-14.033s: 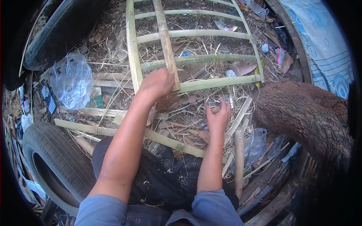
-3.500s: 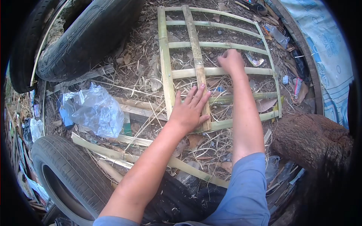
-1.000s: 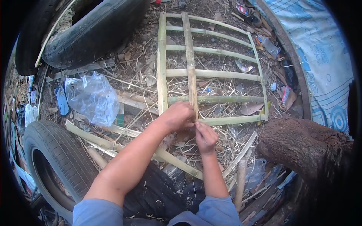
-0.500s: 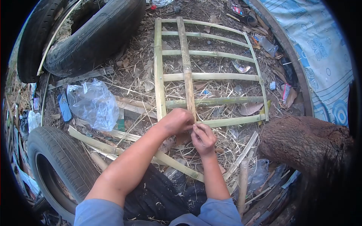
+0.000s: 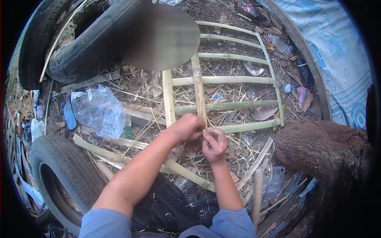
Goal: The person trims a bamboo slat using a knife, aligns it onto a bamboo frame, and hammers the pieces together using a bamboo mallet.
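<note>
A lattice of split bamboo strips point(image 5: 234, 81) lies on the ground in front of me. My left hand point(image 5: 189, 126) is closed at the near end of its brown upright strip point(image 5: 199, 95), the fingers curled inward. Right beside it, my right hand point(image 5: 214, 145) has thumb and forefinger pinched together, close to the left fingertips. Whatever is between the fingers of either hand is too small or hidden to make out. The bottom cross strip point(image 5: 246, 127) runs off to the right from the hands.
Car tyres stand at the upper left, partly behind a blurred patch point(image 5: 162, 37), and another tyre point(image 5: 65, 170) at the lower left. A plastic bag point(image 5: 99, 111) lies left of the lattice. A log point(image 5: 317, 154) and blue patterned sheet point(image 5: 337, 51) are at the right.
Both hands stay at nearly the same spot; the right fingers have shifted slightly. A blurred patch now covers the lattice's upper left corner.
</note>
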Motion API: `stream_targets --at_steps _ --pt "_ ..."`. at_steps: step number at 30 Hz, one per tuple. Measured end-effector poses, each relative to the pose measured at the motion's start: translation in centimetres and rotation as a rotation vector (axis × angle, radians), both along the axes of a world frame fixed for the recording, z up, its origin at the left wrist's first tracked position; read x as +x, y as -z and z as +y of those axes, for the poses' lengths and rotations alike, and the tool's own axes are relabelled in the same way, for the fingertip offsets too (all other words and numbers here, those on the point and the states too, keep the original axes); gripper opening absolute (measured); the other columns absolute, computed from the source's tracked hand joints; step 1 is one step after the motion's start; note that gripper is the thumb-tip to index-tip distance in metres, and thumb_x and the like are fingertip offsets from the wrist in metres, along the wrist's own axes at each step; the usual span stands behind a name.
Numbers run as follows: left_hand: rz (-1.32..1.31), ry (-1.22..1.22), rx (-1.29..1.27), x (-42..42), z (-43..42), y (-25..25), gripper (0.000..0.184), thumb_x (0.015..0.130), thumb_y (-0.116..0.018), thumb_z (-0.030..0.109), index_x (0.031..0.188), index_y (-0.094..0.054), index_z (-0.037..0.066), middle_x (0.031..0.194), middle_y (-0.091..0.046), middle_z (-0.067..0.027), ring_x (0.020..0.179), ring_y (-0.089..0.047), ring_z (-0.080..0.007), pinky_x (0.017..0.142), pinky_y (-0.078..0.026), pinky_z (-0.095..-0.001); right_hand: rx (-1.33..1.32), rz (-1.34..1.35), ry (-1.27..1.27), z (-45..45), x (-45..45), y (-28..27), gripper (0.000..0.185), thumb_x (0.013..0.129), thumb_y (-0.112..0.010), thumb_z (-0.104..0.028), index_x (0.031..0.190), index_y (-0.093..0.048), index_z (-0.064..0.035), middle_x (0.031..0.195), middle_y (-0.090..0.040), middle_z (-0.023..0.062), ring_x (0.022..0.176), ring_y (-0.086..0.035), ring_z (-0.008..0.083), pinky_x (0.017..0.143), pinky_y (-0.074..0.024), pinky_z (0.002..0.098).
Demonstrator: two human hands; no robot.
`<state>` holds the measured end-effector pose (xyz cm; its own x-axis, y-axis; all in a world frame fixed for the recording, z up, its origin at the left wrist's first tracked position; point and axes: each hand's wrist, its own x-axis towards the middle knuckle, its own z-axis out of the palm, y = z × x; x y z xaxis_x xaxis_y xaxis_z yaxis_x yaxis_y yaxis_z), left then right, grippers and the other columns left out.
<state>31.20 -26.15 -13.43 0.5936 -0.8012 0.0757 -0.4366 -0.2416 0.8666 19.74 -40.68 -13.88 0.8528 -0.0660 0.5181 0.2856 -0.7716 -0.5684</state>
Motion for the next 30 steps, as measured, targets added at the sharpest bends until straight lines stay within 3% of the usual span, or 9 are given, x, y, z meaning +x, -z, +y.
stream_targets --at_steps 10,14,17,20,23,25,28,29,30 --pt "-0.033 0.009 0.03 0.2 -0.4 -0.1 0.013 0.067 -0.073 0.006 0.072 -0.063 0.0 0.072 -0.062 -0.0174 0.07 -0.063 -0.0373 0.062 -0.05 -0.0421 0.035 0.142 0.105 0.0 -1.6 -1.7 0.049 0.067 -0.068 0.005 0.113 -0.069 -0.0088 0.1 -0.058 0.0111 0.093 -0.059 0.0303 0.084 -0.0483 0.0407" --pt "-0.059 0.022 0.057 0.3 -0.5 0.4 0.013 0.069 -0.075 0.007 0.071 -0.063 0.003 0.072 -0.063 -0.0163 0.068 -0.063 -0.0348 0.06 -0.049 -0.0406 0.027 0.11 0.307 -3.3 -7.7 -4.1 0.052 0.072 -0.069 0.001 0.123 -0.058 -0.0006 0.111 -0.058 0.0167 0.102 -0.058 0.0347 0.09 -0.0478 0.0414" --pt "-0.036 -0.012 0.093 0.3 -0.6 0.6 0.011 0.07 -0.075 0.011 0.073 -0.066 0.004 0.074 -0.065 -0.017 0.068 -0.064 -0.0352 0.063 -0.051 -0.0434 -0.074 0.365 0.576 -7.9 -15.8 -5.9 0.052 0.075 -0.07 -0.001 0.124 -0.053 0.0008 0.113 -0.057 0.0185 0.107 -0.056 0.0352 0.096 -0.0454 0.0428" --pt "0.055 -0.038 0.145 -0.1 -0.9 -0.4 0.014 0.072 -0.076 0.009 0.073 -0.065 0.001 0.071 -0.064 -0.0151 0.063 -0.063 -0.0305 0.06 -0.049 -0.0407 0.084 0.693 0.916 -11.7 -24.4 -6.9 0.057 0.073 -0.072 -0.004 0.126 -0.049 0.0014 0.109 -0.056 0.0182 0.104 -0.055 0.0326 0.093 -0.0444 0.0414" --pt "0.027 -0.02 0.18 -0.2 -1.0 -0.6 0.015 0.073 -0.077 0.008 0.074 -0.064 0.0 0.069 -0.062 -0.0139 0.06 -0.06 -0.0274 0.058 -0.047 -0.0386 -0.019 0.846 1.041 -12.4 -30.0 -7.7 0.061 0.072 -0.076 -0.01 0.126 -0.049 -0.0023 0.11 -0.057 0.0172 0.106 -0.056 0.0333 0.094 -0.0441 0.0432" --pt "0.072 -0.025 0.249 0.0 -0.8 -0.2 0.011 0.076 -0.077 0.006 0.084 -0.071 0.001 0.066 -0.059 -0.0048 0.061 -0.054 -0.0122 0.057 -0.044 -0.0291 -0.105 0.924 1.028 -12.4 -31.3 -8.5 0.062 0.071 -0.077 -0.014 0.126 -0.05 -0.0046 0.112 -0.057 0.0166 0.107 -0.056 0.0347 0.095 -0.0437 0.0449" --pt "0.081 -0.034 0.238 0.0 -0.7 0.8 0.01 0.078 -0.075 0.005 0.085 -0.071 0.001 0.066 -0.058 -0.0023 0.062 -0.052 -0.0098 0.057 -0.043 -0.0295 -0.28 1.267 1.034 -12.8 -32.8 -9.6 0.067 0.067 -0.082 -0.028 0.125 -0.055 -0.0082 0.121 -0.06 0.0181 0.115 -0.056 0.0377 0.095 -0.0446 0.0477" --pt "0.054 -0.031 0.231 -0.1 -0.8 0.2 0.01 0.078 -0.074 0.006 0.086 -0.071 0.001 0.066 -0.058 -0.0039 0.06 -0.051 -0.0118 0.056 -0.042 -0.0309 -0.237 1.266 1.032 -13.7 -34.6 -9.0 0.065 0.065 -0.084 -0.032 0.12 -0.06 -0.0068 0.115 -0.065 0.0196 0.108 -0.062 0.0378 0.091 -0.0485 0.0463" --pt "-0.004 -0.055 0.189 -0.2 -0.9 -0.2 0.018 0.074 -0.079 0.013 0.077 -0.066 0.0 0.066 -0.061 -0.0118 0.059 -0.056 -0.0233 0.057 -0.045 -0.0376 -0.234 1.35 1.077 -14.4 -35.3 -8.8 0.065 0.062 -0.085 -0.032 0.116 -0.062 -0.0046 0.104 -0.069 0.0204 0.099 -0.066 0.0386 0.086 -0.0514 0.0462"
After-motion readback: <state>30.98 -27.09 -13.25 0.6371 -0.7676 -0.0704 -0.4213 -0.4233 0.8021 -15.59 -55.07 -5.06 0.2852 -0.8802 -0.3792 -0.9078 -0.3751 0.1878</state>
